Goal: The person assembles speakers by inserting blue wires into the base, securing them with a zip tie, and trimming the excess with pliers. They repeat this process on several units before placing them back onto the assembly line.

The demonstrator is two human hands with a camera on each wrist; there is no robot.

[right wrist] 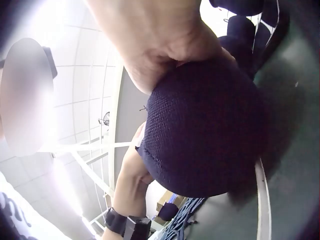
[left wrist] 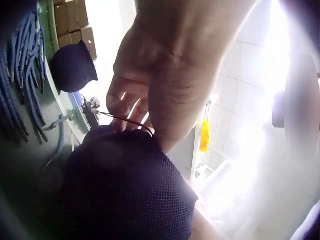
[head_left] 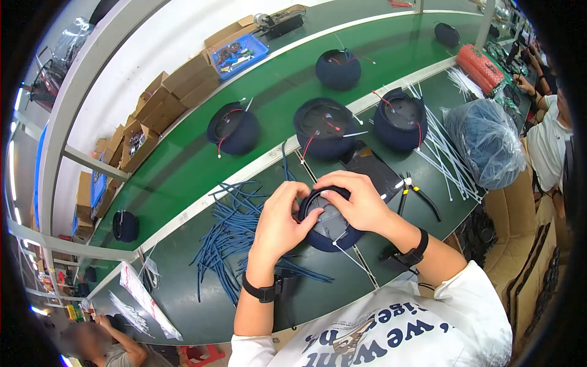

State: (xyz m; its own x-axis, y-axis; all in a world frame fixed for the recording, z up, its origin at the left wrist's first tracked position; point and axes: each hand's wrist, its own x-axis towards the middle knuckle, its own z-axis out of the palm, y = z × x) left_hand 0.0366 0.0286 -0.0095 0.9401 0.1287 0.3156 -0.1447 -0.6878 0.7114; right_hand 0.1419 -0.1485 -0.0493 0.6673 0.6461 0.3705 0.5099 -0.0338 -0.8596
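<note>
A round navy shell (head_left: 333, 237) covered in knitted mesh sits low over the table in front of me, its grey inner face turned up. My left hand (head_left: 280, 221) grips its left rim, thumb reaching over the inner face. At the far right rim my right hand (head_left: 353, 200) pinches the dark edge between thumb and fingers. A white zip tie (head_left: 351, 258) sticks out from the shell's near side. The mesh side of the shell (left wrist: 135, 185) fills the lower left wrist view, with a thin dark reddish wire (left wrist: 127, 120) near the left fingers. In the right wrist view the shell (right wrist: 205, 130) hides most of the right fingers.
Blue cord pieces (head_left: 226, 229) lie heaped on the left. Several similar shells (head_left: 324, 125) with red wires stand beyond. To the right are pliers (head_left: 422, 199), long white zip ties (head_left: 443, 153) and a bulging plastic bag (head_left: 486, 144). Cardboard boxes (head_left: 183, 79) line the back.
</note>
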